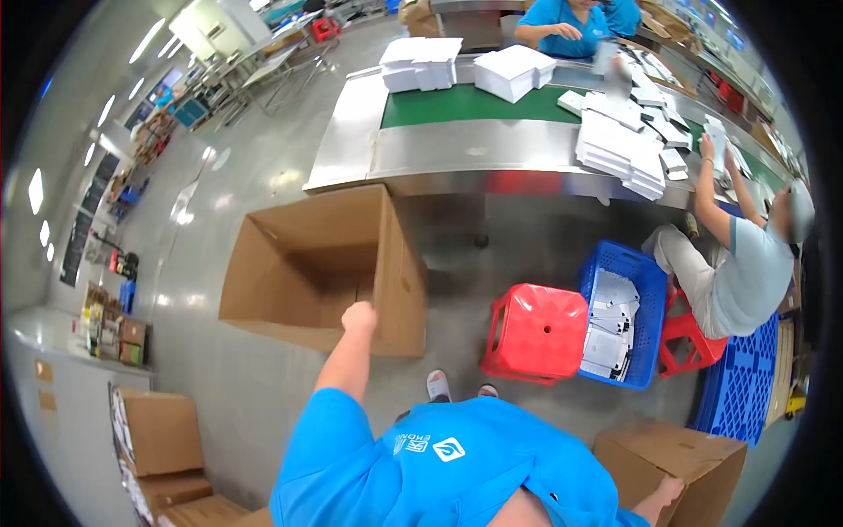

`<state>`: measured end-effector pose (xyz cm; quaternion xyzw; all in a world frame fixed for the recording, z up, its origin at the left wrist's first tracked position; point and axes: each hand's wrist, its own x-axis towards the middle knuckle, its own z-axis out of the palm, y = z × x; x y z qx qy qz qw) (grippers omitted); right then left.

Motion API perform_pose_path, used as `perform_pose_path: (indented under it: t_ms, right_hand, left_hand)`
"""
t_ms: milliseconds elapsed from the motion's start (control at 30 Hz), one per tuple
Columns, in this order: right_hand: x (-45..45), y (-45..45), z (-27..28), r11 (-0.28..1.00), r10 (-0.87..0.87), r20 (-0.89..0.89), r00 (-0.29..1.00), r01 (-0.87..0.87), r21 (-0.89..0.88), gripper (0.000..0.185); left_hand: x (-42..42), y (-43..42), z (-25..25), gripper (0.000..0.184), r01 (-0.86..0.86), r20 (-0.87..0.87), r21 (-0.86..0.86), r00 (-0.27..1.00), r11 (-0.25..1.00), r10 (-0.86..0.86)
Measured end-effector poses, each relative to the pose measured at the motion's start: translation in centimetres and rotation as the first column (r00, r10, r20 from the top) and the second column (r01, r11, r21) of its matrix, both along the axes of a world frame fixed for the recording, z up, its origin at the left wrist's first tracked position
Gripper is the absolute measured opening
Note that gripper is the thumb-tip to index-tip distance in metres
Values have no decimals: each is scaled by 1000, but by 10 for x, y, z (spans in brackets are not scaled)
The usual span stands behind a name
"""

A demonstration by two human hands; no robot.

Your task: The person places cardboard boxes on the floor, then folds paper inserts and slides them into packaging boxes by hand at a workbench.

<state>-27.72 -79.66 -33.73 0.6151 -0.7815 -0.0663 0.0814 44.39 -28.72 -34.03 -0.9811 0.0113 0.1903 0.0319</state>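
My left hand is closed over the near rim of a large open cardboard box on the floor. The box stands with its top open, and I see bare cardboard inside. Low on the right, my right hand grips the edge of a second cardboard box, which is close to my side. Its lower part is cut off by my body and the view's edge. The fingers of both hands curl around the cardboard.
A red stool stands ahead to the right, against a blue crate holding flat white pieces. Behind runs a metal conveyor table with white box stacks. One person sits at right; others work behind. More cartons are at left.
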Motion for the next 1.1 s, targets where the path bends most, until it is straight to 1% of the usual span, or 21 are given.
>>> perform_pose_path:
  t_ms: [67,133,167,267,333,400,433,467,500,567,633,667,733,800,867,900,933,967,1033,1067,1100]
  right_hand:
    - [-14,-21,1,998,56,-42,998,-55,21,46]
    - [-22,-24,1,967,-255,11,967,255,7,46]
    - [-30,-33,-9,971,-239,-9,971,240,21,46]
    - [-42,-51,-57,955,-51,205,977,-12,295,47]
    - [-50,-54,-80,887,18,369,929,-185,424,48]
    - [-115,-63,-119,799,32,525,850,-337,498,48]
    - [-92,-49,-102,889,231,348,909,-342,304,50]
    - [-65,-30,-80,972,68,337,939,-139,191,51]
    - [-5,-4,-30,983,-105,55,993,96,156,51]
    - [10,19,-2,996,-76,-117,990,70,-52,52]
    - [39,38,38,966,-259,-183,949,252,-56,62]
    - [25,38,27,941,-335,-181,925,321,-103,65]
    - [-3,40,16,903,-423,-161,892,400,-157,68]
    - [-20,36,4,864,-496,-47,867,488,-123,71]
    - [-34,32,-7,847,-527,28,849,528,-68,71]
    - [-38,29,-13,837,-547,81,833,545,56,72]
    - [-39,23,-17,821,-566,134,813,543,176,74]
    - [-30,20,-15,819,-572,169,802,549,168,74]
    - [-13,23,-10,898,-439,32,898,439,2,76]
    - [-21,14,-19,897,-441,54,896,442,-5,76]
    - [-33,2,-31,928,-349,-8,937,344,-139,76]
  left_hand:
    - [-8,-12,0,22,21,-90,29,996,999,-19]
    - [-25,-14,-8,28,-29,-146,70,989,997,39]
    - [-36,-9,-11,28,-44,-161,89,985,995,58]
    - [-62,-1,-4,43,-58,-144,-8,988,998,56]
    - [-84,14,-3,57,10,31,-236,1000,972,-3]
    - [-102,32,-6,57,87,100,-271,993,959,-62]
    - [-105,41,-9,58,177,184,-307,975,935,-124]
    - [-108,52,-9,61,208,210,-356,968,911,-139]
    - [-111,58,-3,60,242,236,-351,958,905,-164]
    - [-116,86,-11,61,235,225,-368,961,899,-159]
    - [-125,108,-18,60,161,177,-384,979,909,-98]
    - [-129,123,-22,58,204,194,-322,970,925,-147]
    - [-137,156,-38,56,158,102,-302,986,940,-133]
    - [-142,196,-62,52,295,-86,-142,947,945,-309]
    - [-153,198,-56,49,80,-443,-129,887,988,-130]
    - [-152,228,-90,48,43,-568,-108,817,993,-97]
    - [-163,220,-81,48,-64,-619,-130,785,989,-30]
    - [-169,217,-81,45,-151,-650,-171,760,974,3]
    - [-175,216,-80,43,-228,-674,-221,739,948,20]
    - [-178,216,-79,42,-312,-688,-224,722,923,77]
    - [-183,216,-76,42,-398,-704,-222,698,890,136]
